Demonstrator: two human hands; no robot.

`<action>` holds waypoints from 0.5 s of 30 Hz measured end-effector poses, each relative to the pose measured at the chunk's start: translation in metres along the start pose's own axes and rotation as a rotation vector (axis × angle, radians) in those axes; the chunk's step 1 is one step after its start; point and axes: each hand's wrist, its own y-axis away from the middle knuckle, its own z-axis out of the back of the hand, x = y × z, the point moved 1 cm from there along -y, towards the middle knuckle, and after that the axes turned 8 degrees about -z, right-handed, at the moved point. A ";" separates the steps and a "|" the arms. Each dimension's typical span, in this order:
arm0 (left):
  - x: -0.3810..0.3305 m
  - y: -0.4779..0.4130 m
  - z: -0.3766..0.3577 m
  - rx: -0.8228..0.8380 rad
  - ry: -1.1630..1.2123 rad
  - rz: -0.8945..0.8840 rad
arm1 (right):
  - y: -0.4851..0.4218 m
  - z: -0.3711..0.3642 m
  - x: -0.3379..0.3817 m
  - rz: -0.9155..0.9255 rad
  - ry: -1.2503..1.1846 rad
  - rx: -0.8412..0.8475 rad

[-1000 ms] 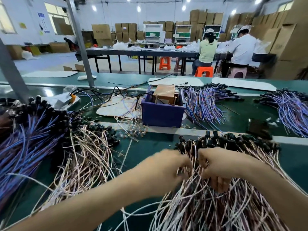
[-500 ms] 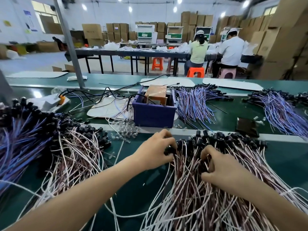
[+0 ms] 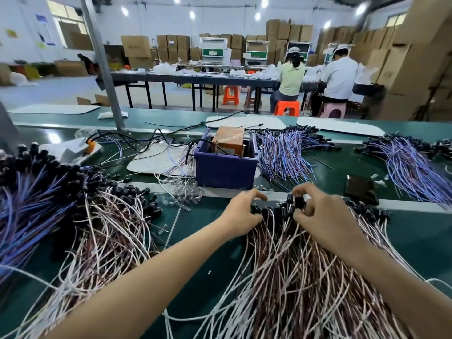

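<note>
The left hand (image 3: pixel 241 214) is curling its fingers round the black cylindrical plugs (image 3: pixel 271 212) at the far end of a fanned bundle of pink-and-white twisted wires (image 3: pixel 293 277), which is lying on the dark green bench top (image 3: pixel 420 231). The right hand (image 3: pixel 325 216) is pinching one of those plugs just beside it. A dark blue plastic bin (image 3: pixel 226 167) is standing just behind both hands.

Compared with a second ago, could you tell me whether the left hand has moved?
Yes. The left hand has moved forward, closer to the blue bin, up to the black ends of the wire bundle.
</note>
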 end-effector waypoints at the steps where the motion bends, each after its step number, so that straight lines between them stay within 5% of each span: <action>1: -0.001 -0.001 0.000 -0.001 0.015 0.010 | -0.005 -0.001 0.001 -0.004 0.057 0.012; 6: 0.002 0.008 0.021 -0.009 0.022 0.010 | -0.012 -0.010 0.001 -0.005 0.256 0.059; 10: 0.029 0.020 0.094 -0.101 -0.375 0.073 | -0.011 -0.010 -0.001 0.041 0.191 -0.015; 15: 0.076 0.060 0.148 0.200 -0.870 0.429 | -0.007 -0.022 0.014 0.140 0.106 0.009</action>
